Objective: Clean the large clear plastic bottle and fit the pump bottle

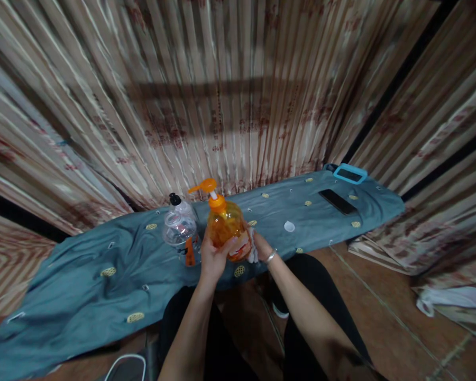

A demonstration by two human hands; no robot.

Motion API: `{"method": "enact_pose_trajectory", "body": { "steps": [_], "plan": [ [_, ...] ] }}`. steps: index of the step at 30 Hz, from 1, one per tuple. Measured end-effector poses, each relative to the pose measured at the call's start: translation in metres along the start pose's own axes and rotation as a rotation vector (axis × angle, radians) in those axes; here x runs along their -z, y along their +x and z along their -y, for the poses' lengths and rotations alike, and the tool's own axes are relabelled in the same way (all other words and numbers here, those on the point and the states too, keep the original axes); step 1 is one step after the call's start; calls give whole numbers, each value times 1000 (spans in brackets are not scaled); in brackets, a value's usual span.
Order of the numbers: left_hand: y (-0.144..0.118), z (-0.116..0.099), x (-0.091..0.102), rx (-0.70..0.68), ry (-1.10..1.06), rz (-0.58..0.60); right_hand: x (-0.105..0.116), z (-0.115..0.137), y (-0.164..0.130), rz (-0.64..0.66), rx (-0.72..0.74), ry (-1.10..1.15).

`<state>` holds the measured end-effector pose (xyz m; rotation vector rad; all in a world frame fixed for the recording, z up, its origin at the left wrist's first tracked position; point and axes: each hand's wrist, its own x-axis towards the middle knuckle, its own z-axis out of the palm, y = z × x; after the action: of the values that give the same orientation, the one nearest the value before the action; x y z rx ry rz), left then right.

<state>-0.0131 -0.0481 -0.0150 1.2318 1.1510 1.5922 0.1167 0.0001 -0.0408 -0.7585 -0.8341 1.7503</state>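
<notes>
An amber pump bottle with an orange pump head is held slightly tilted over the cloth-covered surface. My left hand wraps round its lower left side, thumb across the front label. On the bottle's right side, my right hand presses a crumpled white cloth against it; part of that cloth is hidden by the fingers. Left of the bottle stands a clear plastic container with an orange label. Just behind it is a clear bottle with a black pump top.
A blue-green patterned cloth covers the long, low surface. To the right lie a small white round piece, a dark phone and a blue-framed device. Striped curtains hang close behind and at both sides.
</notes>
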Motion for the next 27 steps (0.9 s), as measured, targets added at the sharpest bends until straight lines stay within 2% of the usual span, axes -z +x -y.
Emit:
{"method": "enact_pose_trajectory", "body": {
  "steps": [5,10,15,20,23,27],
  "plan": [
    [1,1,-2,-44,76,-19,-3,-44,-26,31,-37,86],
    [7,10,-2,-54,159,-25,-3,-60,-42,-6,-82,-63],
    [17,18,1,-90,216,-80,10,-51,-39,-145,-61,-408],
    [24,22,6,-98,257,-113,19,-24,-29,-250,97,-727],
    [26,21,7,-82,272,-139,9,-12,-28,-245,238,-828],
    [28,18,6,-90,312,-130,-16,-6,-21,-143,388,-879]
  ]
}}
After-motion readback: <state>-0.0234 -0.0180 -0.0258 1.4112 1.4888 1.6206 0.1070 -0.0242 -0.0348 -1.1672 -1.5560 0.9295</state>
